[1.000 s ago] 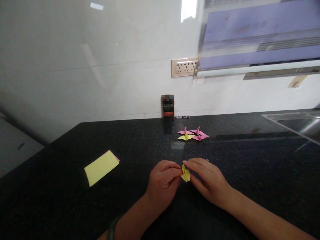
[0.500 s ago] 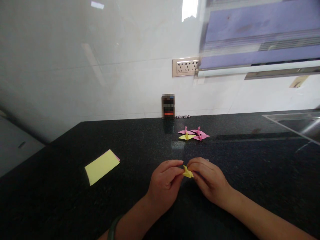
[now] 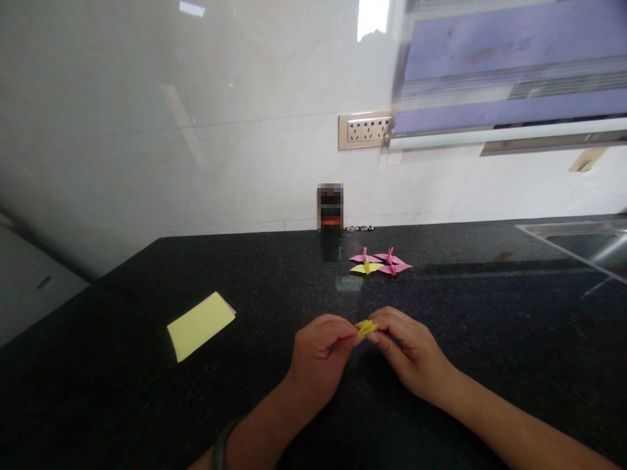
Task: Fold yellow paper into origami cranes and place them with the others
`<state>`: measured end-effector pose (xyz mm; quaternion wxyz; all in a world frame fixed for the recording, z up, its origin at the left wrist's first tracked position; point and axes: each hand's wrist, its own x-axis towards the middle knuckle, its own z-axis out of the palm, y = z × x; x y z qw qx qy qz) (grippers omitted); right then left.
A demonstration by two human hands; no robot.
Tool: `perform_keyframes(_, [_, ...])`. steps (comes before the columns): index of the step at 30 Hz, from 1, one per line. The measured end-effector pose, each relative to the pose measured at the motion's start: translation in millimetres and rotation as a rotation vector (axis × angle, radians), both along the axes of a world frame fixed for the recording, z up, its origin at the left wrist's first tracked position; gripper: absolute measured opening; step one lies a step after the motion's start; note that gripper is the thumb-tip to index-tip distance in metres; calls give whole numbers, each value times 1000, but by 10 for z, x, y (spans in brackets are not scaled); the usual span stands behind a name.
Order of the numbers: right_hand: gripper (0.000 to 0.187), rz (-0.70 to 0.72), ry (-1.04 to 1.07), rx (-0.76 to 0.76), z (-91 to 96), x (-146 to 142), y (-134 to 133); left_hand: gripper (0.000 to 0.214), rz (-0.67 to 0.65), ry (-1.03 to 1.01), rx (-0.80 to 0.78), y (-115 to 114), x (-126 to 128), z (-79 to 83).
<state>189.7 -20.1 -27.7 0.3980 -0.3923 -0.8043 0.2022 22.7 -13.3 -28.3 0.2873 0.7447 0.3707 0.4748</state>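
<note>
A small piece of folded yellow paper (image 3: 366, 328) is pinched between my two hands, just above the dark countertop (image 3: 274, 281). My left hand (image 3: 321, 352) grips its left side with thumb and fingers. On the other side, my right hand (image 3: 414, 346) holds it between thumb and forefinger. The fingertips cover part of the folds. Beyond my hands stand a yellow paper crane (image 3: 367, 267) and several pink paper cranes (image 3: 394, 267), grouped close together.
A stack of yellow paper (image 3: 200, 326) with a pink edge showing lies to the left. A dark pixelated object (image 3: 330, 209) leans at the wall beside a small patterned strip (image 3: 360, 228). The sink (image 3: 582, 245) is at the right, and a socket panel (image 3: 365, 130) is on the wall.
The folded yellow paper has turned and risen slightly between my fingers, showing a flatter side. My fingers have shifted their pinch on it. The cranes and paper stack stay in place.
</note>
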Motion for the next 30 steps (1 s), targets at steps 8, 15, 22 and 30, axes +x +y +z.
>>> perform_keyframes(8, [16, 6, 36, -95, -6, -19, 5, 17, -78, -159, -435, 25, 27, -13])
perform_keyframes(15, [17, -7, 19, -165, -21, -26, -10, 18, -67, -142, -546, 0, 55, 9])
perform_keyframes(22, [17, -19, 65, -292, -43, -54, -21, 23, -81, -6, -483, -18, 49, -14])
perform_keyframes(30, [23, 15, 241, -434, -56, -19, -24, 19, -315, -199, -809, 16, 63, -45])
